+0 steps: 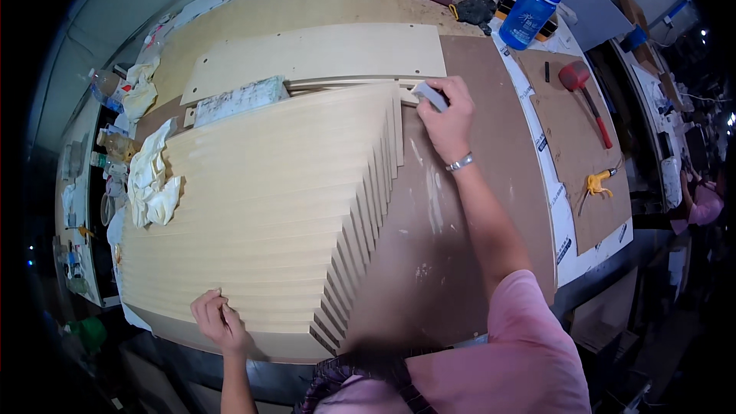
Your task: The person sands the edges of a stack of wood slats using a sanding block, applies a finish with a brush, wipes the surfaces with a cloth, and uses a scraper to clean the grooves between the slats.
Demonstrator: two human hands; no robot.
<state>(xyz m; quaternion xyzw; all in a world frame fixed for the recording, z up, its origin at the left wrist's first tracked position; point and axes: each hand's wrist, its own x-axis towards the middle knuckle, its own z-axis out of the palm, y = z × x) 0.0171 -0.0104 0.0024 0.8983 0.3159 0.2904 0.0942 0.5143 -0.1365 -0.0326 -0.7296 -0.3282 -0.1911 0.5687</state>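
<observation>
A stack of pale wooden boards (pixel 253 184) lies overlapped like steps across the bench, its staggered ends facing right. At the far right corner of the stack, my right hand (pixel 450 115) grips a small grey block (pixel 432 96) that looks like a sanding block. The block is against or very close to the end of a far board; I cannot tell whether it touches. Over the nearest boards at the lower left is my left hand (pixel 218 320), its fingers curled in. What it holds, if anything, is hidden.
A crumpled white cloth (pixel 153 176) lies on the boards' left side. Behind the stack are a stained pale block (pixel 239 101) and a flat panel with holes (pixel 322 52). To the right stand a blue bottle (pixel 532 11), a red mallet (pixel 584 96) and a yellow air gun (pixel 598 184).
</observation>
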